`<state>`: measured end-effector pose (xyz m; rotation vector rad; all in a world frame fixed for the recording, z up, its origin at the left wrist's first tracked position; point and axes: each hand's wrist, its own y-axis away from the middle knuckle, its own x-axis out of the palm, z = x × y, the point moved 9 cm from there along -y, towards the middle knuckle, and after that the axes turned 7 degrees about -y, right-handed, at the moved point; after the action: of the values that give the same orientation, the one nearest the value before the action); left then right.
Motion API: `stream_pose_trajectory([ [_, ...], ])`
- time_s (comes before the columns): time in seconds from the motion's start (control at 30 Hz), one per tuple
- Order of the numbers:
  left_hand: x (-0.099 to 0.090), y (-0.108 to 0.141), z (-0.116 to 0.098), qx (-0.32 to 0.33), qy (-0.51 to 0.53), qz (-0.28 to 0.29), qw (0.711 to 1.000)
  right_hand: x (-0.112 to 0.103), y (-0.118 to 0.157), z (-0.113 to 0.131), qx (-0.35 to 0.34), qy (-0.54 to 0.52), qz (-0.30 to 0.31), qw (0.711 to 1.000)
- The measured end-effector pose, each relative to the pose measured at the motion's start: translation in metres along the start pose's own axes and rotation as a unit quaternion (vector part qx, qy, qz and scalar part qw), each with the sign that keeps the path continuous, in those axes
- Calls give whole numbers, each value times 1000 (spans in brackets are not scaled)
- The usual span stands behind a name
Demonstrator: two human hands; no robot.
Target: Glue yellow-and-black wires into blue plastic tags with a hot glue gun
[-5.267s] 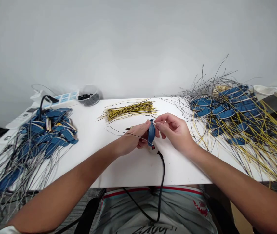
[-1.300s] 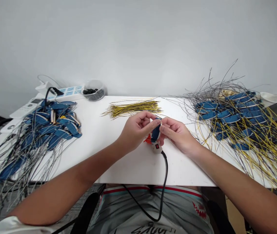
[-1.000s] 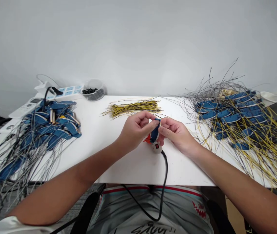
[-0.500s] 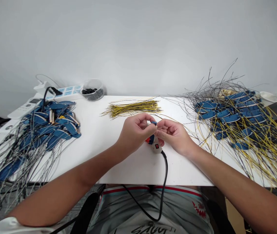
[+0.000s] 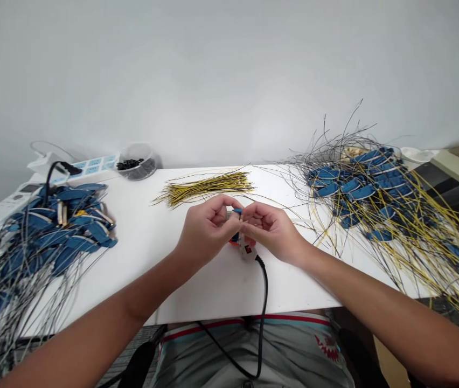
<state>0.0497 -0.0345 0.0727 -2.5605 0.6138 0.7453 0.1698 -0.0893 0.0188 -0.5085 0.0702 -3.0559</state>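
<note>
My left hand (image 5: 207, 226) pinches a small blue piece (image 5: 237, 210) between thumb and forefinger. My right hand (image 5: 272, 229) meets it fingertip to fingertip, its thumb and forefinger pressed together; what they grip is too small to make out. Just below both hands sits a pale corded device (image 5: 248, 251) with a red switch, partly covered by my fingers. A bit of red and dark blue shows beside it under my left hand. Beyond my hands lies a bundle of yellow and black wires (image 5: 209, 186).
Blue parts with grey wires (image 5: 80, 242) are heaped on the left, and blue parts with yellow and black wires (image 5: 361, 191) on the right. At the back left stand a power strip (image 5: 94, 166) and a clear tub (image 5: 144, 168) of small black pieces. A black cord (image 5: 265, 291) hangs over the table edge.
The whole view has shifted, so the things on the table appear further left and slightly lower. Both hands remain together above the corded device, with the small blue piece still pinched.
</note>
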Motion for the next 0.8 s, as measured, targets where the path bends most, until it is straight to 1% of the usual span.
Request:
stream_pose_trajectory([
  [0.1,-8,0,-6,31,-15,-31,999,-1,-2,0,2,-25,3,1000],
  [0.17,-13,1,-8,41,-23,-59,997,-2,-2,1,-5,-27,2,1000],
  [0.23,-15,1,-9,46,-34,-68,996,-1,-2,3,-10,-23,1,1000],
  [0.33,-14,0,-10,46,-33,-65,996,-2,-2,4,-15,-20,-4,1000],
  [0.53,-13,0,-5,7,7,-65,998,-6,0,7,-31,8,-12,999],
  [0.67,-13,0,-14,38,-7,-62,997,-12,2,17,-62,86,-45,993],
  [0.73,-13,0,-17,52,-11,-58,997,-11,3,22,-77,110,-46,990],
  [0.8,-11,-1,-16,49,1,-48,998,-10,4,26,-93,133,-43,986],
])
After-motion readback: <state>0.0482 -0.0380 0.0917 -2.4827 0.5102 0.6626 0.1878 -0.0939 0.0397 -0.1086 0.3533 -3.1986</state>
